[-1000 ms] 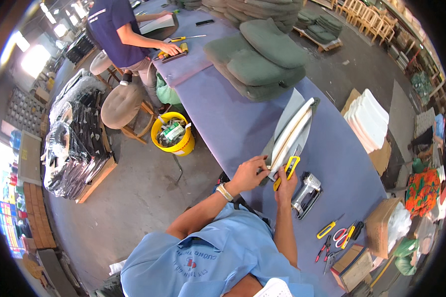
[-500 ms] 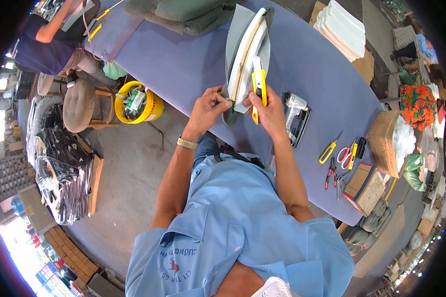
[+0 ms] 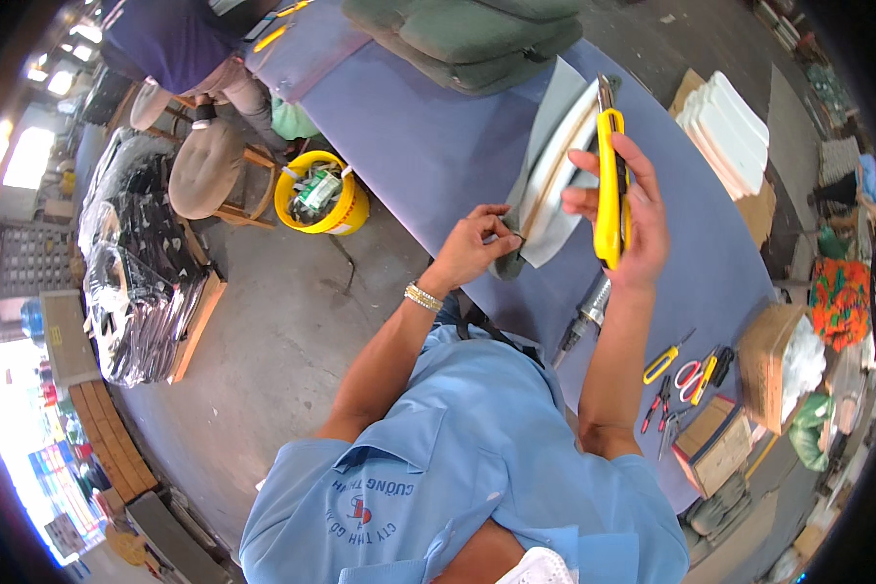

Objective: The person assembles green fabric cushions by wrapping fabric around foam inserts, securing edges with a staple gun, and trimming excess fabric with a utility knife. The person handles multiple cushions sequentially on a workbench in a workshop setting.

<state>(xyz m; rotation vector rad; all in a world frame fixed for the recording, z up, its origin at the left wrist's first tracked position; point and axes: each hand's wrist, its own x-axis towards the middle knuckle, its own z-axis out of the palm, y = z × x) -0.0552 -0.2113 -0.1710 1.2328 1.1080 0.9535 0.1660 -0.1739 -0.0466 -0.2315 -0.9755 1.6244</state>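
A long curved piece with a white core, a brown strip along it and grey cloth at its edges lies on the blue-grey table. My left hand pinches the dark green fabric at its near end. Held up beside the piece, a yellow utility knife is in my right hand, its blade end pointing away from me. The knife is apart from the piece. Under my right forearm a silver air stapler is partly hidden.
Right of my arm lie a screwdriver, scissors and pliers, near a cardboard box. Dark green cushions are stacked at the far edge. A yellow bucket stands left on the floor; a person is beyond it.
My right hand has lifted the utility knife off the piece, up and to the right. My left hand keeps its pinch at the near end. The whole view has shifted.
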